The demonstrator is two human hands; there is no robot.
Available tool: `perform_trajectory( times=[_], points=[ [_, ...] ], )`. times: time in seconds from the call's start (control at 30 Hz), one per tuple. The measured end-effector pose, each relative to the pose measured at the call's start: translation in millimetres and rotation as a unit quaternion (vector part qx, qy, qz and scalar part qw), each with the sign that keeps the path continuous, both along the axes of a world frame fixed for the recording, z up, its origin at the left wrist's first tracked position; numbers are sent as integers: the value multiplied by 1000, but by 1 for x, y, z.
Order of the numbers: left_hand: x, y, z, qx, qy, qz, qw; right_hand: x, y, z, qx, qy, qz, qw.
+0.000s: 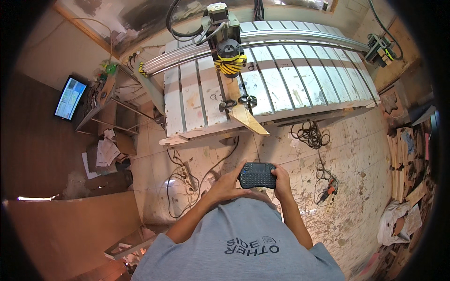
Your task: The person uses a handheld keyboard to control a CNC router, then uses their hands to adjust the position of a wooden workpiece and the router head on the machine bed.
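Note:
A small black handheld keyboard with a touchpad is held level in front of my grey shirt. My left hand grips its left edge. My right hand is closed around its right side, with the thumb over the front. Beyond it stands a CNC router's slatted bed. A black and yellow spindle hangs from the gantry over a wooden board. Two black clamps sit by the board, whose angled end juts past the bed's near edge.
A lit monitor stands at the left, beside a desk. Coiled black cable and a power strip lie on the stained tile floor. Stacked wood offcuts line the right wall, near a white sack. Papers rest on a box.

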State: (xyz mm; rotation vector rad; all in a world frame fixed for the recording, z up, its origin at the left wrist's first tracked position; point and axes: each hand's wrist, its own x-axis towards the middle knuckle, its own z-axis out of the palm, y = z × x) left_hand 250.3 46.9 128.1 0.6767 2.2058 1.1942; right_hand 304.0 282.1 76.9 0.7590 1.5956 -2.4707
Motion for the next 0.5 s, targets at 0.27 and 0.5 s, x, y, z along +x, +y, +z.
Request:
perform_trajectory(
  times=[0.27, 0.5],
  points=[
    [-3, 6, 4, 2, 7, 8, 1000, -9, 7, 5, 0, 11, 14, 1000],
    [-7, 3, 3, -22, -2, -7, 1000, -6, 2, 5, 9, 11, 0, 1000]
  ],
)
